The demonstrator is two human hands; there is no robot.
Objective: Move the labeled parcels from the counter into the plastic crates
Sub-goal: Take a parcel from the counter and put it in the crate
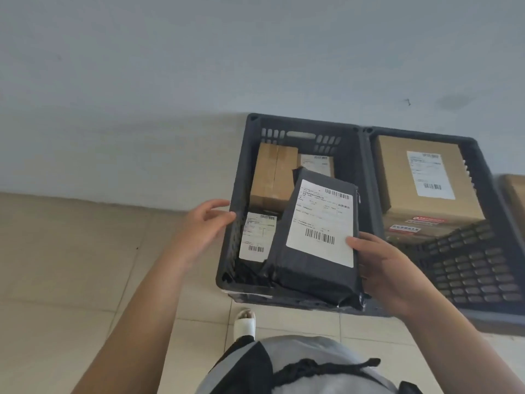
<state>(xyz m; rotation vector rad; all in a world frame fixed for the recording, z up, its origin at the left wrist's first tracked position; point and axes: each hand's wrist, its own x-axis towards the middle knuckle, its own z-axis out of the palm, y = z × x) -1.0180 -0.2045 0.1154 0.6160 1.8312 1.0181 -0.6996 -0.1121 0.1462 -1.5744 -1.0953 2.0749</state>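
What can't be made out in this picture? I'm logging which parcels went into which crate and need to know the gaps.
Head view:
- Label text on the dark mailer: too small and blurred to read.
- Small labelled parcel in the left crate: lower part hidden by the mailer.
- Box at the right edge: cut off by the frame.
- Right crate: anything under the large box is hidden.
- Right hand fingers: behind the mailer.

The print on the white label (321, 221) of the grey parcel (312, 268) was too small to read. This parcel covered part of the smaller labelled packet (255, 237) to its left. Far right of the parcel, a cardboard box (515, 194) was cut by the picture's edge.
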